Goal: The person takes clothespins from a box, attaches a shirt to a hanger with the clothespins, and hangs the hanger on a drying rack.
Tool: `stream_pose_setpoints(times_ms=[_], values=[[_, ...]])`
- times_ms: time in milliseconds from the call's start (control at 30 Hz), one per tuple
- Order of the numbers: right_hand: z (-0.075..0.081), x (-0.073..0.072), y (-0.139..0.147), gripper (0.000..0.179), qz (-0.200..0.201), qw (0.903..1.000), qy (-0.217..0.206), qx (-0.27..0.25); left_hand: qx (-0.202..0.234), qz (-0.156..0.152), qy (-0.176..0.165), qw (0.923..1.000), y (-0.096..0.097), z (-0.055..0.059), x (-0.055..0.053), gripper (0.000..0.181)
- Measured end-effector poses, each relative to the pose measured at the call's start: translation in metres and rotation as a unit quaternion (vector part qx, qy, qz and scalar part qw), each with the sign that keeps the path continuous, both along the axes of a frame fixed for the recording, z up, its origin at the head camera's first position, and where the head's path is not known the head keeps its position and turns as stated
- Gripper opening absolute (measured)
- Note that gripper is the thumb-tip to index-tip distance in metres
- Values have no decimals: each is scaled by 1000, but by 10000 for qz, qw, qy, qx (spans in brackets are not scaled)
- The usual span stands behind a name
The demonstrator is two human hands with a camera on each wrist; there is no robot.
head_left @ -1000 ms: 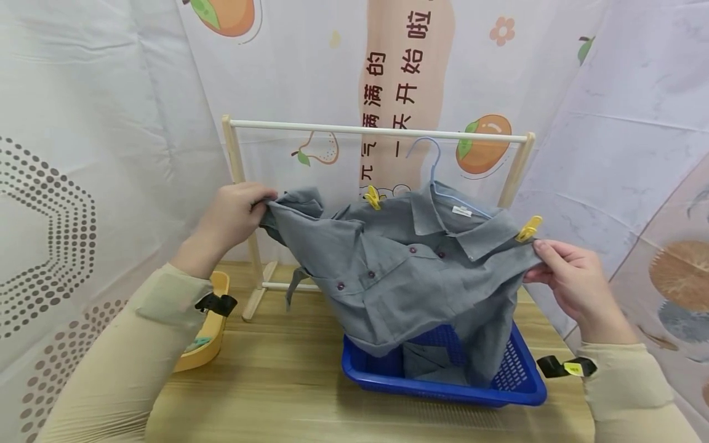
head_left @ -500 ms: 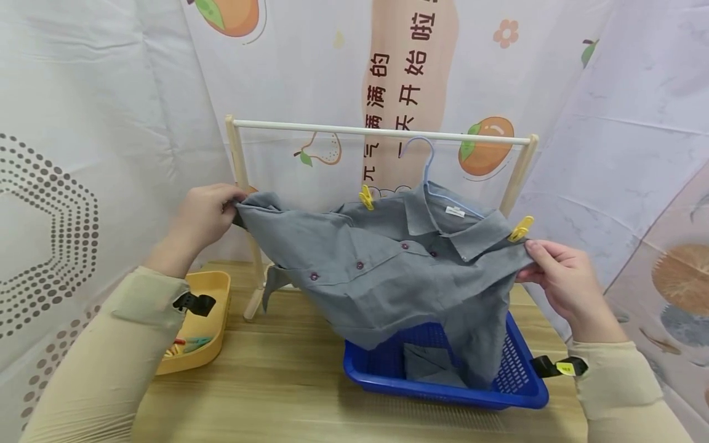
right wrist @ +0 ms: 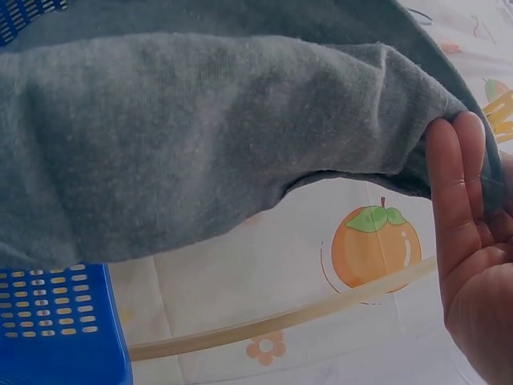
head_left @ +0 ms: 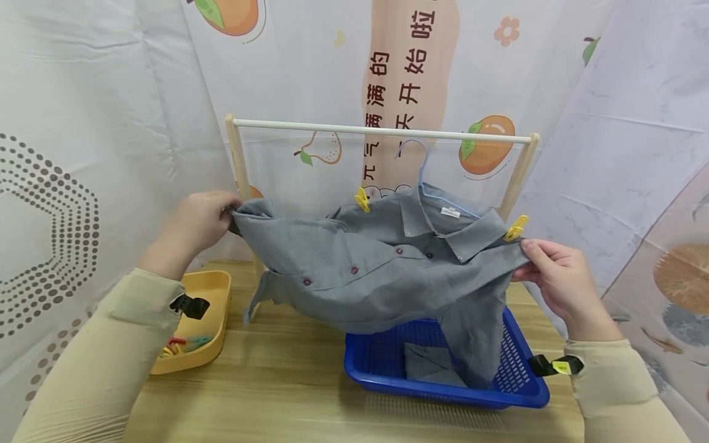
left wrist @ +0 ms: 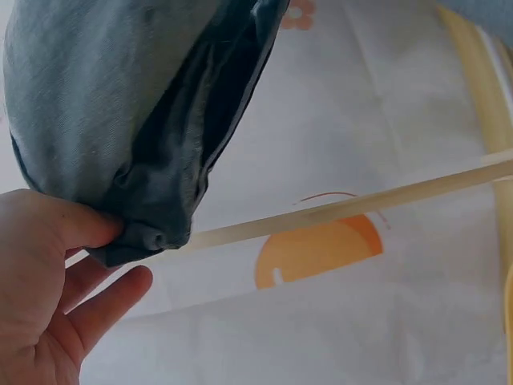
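Note:
A grey button-up shirt (head_left: 382,277) is stretched between both hands, on a light blue hanger (head_left: 423,169) whose hook stands near the rack's bar. My left hand (head_left: 196,224) pinches cloth at the shirt's left end; in the left wrist view thumb and finger grip a folded edge (left wrist: 148,233). My right hand (head_left: 565,280) pinches the shoulder or sleeve at the right, just beside a yellow clothespin (head_left: 516,227). Another yellow clothespin (head_left: 362,200) sits on the other shoulder. In the right wrist view, a sleeve (right wrist: 200,144) hangs from the fingers (right wrist: 453,176).
A wooden drying rack (head_left: 382,130) with a white bar stands behind the shirt. Below is a blue basket (head_left: 410,386) with folded grey cloth (head_left: 432,363) in it. At the left lies a yellow tray (head_left: 213,351) with several coloured clothespins (head_left: 196,343). A printed curtain (head_left: 310,61) hangs behind.
My left hand has moved left, pulling the cloth wider and flatter. The shirt, hanger and right hand have shifted slightly left. Both hands keep their grip.

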State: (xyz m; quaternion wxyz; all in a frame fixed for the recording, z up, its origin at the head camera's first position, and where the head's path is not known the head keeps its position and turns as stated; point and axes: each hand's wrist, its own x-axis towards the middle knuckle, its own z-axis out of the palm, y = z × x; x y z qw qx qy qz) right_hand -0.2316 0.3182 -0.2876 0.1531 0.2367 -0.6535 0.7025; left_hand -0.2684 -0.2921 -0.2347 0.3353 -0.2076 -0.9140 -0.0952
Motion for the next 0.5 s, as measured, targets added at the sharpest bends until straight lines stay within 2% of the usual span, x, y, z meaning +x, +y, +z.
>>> stream_pose_setpoints(times_ms=[233, 500], values=[[-1, -1, -4, 22, 1, 9999, 5, 160, -321, -157, -399, 9986, 3, -23, -9, 20], [-1, -1, -6, 22, -30, 9999, 10, 169, -718, -72, -963, 9927, 9, -59, -21, 19]])
